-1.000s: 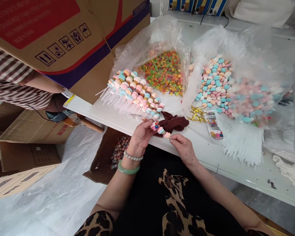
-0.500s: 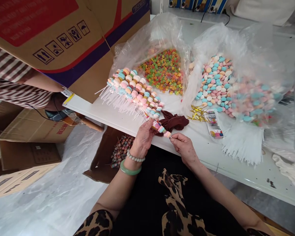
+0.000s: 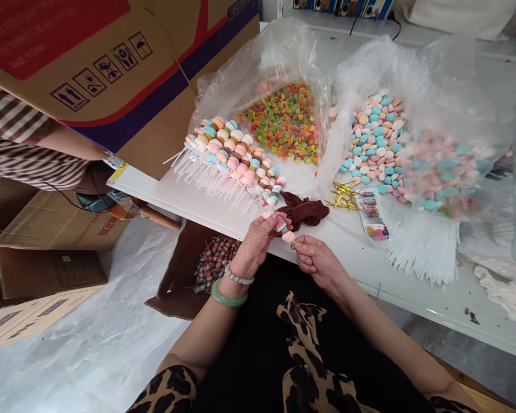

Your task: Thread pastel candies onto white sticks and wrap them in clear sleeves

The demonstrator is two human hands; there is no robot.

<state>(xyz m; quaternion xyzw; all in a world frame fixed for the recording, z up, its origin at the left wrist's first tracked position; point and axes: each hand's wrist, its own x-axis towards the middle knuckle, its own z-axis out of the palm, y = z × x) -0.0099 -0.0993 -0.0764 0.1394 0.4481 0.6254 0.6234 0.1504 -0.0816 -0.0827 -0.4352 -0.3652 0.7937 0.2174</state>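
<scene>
My left hand [image 3: 261,236] is closed around a candy skewer [image 3: 287,236] with pastel sweets, partly wrapped in a printed clear sleeve [image 3: 254,194]. The sleeve's far end sticks out beyond my fingers. At the skewer's near end, my right hand [image 3: 317,259] pinches the tip, its fingers curled; the exact bit gripped is mostly hidden. Just beyond my hands lies a dark brown cloth [image 3: 305,211]. Finished-looking candy skewers [image 3: 234,152] lie in a row on the table at the left, their white sticks pointing towards me.
Clear bags hold ring-shaped candies [image 3: 284,123] and pastel candies [image 3: 374,137]. Gold twist ties [image 3: 345,197], printed sleeves [image 3: 374,215] and white sticks [image 3: 425,246] lie on the right. A large carton [image 3: 155,103] stands left; below, an open box [image 3: 172,281] holds wrapped skewers. Another person's striped sleeve [image 3: 17,126] shows.
Both hands have shifted slightly left with the skewer. More of the clear sleeve shows beyond my left fingers, and my right fingers are curled in more tightly.
</scene>
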